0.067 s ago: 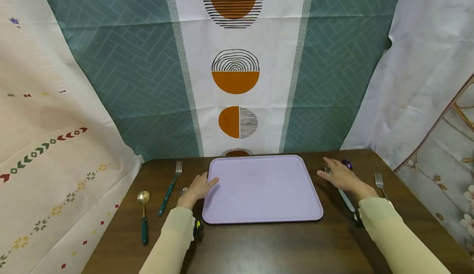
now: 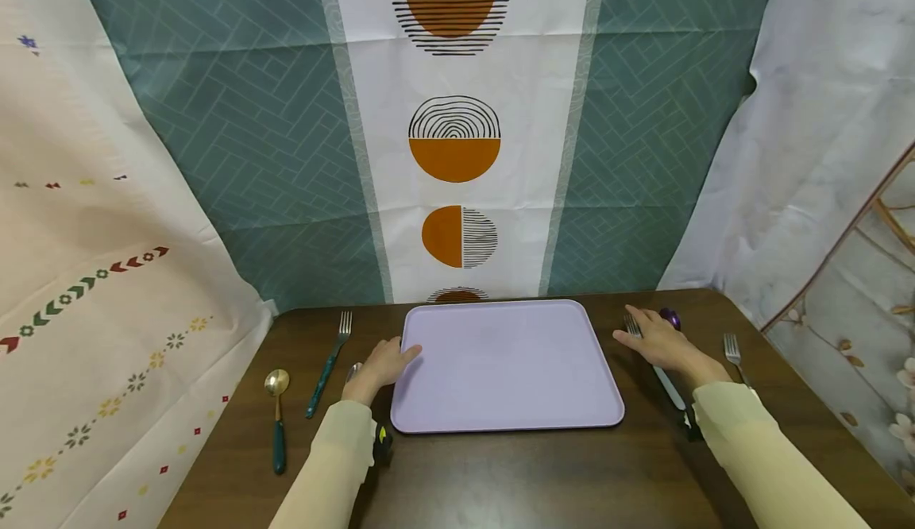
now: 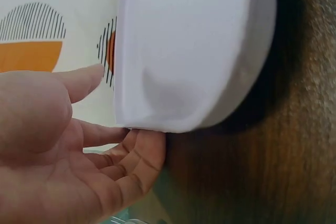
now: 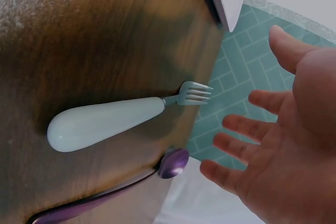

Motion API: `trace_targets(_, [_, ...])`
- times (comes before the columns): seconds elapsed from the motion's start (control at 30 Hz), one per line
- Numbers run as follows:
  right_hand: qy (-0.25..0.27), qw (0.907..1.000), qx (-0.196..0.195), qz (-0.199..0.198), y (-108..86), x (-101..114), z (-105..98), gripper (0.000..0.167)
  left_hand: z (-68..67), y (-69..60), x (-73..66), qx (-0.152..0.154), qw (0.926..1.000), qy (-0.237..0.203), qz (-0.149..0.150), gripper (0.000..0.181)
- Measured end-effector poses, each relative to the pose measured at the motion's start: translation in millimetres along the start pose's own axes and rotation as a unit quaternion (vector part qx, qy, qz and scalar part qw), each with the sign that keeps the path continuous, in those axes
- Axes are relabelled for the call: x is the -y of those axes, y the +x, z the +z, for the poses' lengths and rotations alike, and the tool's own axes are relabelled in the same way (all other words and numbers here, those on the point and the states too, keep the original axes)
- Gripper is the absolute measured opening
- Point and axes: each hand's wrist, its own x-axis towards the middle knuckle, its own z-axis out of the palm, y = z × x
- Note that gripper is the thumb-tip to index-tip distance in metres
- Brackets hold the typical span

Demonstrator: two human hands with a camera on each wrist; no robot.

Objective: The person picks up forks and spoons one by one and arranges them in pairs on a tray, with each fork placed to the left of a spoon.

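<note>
A lilac tray (image 2: 507,366) lies on the brown table. At its left edge is my left hand (image 2: 381,364), thumb apart over the rim; in the left wrist view the fingertips of this hand (image 3: 79,150) touch the tray's side (image 3: 184,51). My right hand (image 2: 661,341) hovers right of the tray, fingers spread and holding nothing. Below it lies a fork with a pale handle (image 2: 669,388), seen whole in the right wrist view (image 4: 105,123), beside a purple spoon (image 4: 173,163). The right hand (image 4: 294,140) does not touch either.
On the left lie a gold spoon with a green handle (image 2: 279,445) and a green-handled fork (image 2: 325,374); another spoon (image 2: 353,370) is partly behind the left hand. A fork (image 2: 732,350) lies at the far right, partly covered by the sleeve. Patterned cloths hang behind the table.
</note>
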Motion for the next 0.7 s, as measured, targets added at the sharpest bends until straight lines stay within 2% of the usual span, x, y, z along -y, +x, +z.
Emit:
trace_targets(0.23, [-0.001, 0.9999, 0.005, 0.016, -5.4, -6.3, 0.6, 0.075, 4.3, -0.2, 2.7, -0.005, 0.9998, -0.004, 0.017, 0.051])
trace_targets(0.43, [0.014, 0.9998, 0.005, 0.009, -2.8, -20.6, 10.5, 0.075, 5.3, -3.7, 2.9, -0.007, 0.9999, -0.013, 0.006, 0.047])
trace_targets(0.7, [0.029, 0.9993, 0.020, 0.015, -8.9, -16.0, 7.8, 0.072, 5.9, -4.4, 4.4, -0.016, 0.9997, -0.016, 0.013, 0.045])
